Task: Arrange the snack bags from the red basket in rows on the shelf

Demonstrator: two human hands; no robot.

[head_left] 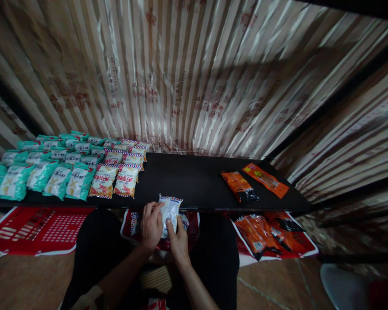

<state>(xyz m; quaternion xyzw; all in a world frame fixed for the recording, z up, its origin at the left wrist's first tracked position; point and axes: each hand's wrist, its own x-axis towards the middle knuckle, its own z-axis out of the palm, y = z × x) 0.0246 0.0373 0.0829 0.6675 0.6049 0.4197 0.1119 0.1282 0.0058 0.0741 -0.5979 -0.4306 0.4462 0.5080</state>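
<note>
A small snack bag (171,209) with a red, white and blue striped edge is held between my two hands, its printed white back facing up. My left hand (152,226) grips its left side, fingers bent over it. From the lower right, my right hand (178,241) pinches it with the thumb on top. The bag is just in front of the black shelf (187,181), above a red basket (196,226) that holds more striped bags. Nearest on the shelf, to the left, stand rows of yellow and white snack bags (126,180) with the same striped edge.
Teal snack bags (56,180) fill the shelf's left end. On its right lie an orange and black packet (239,186) and a flat orange packet (265,180). Below are a red basket (48,228) at left and orange packets (261,234) in another basket. A striped curtain (187,77) hangs behind.
</note>
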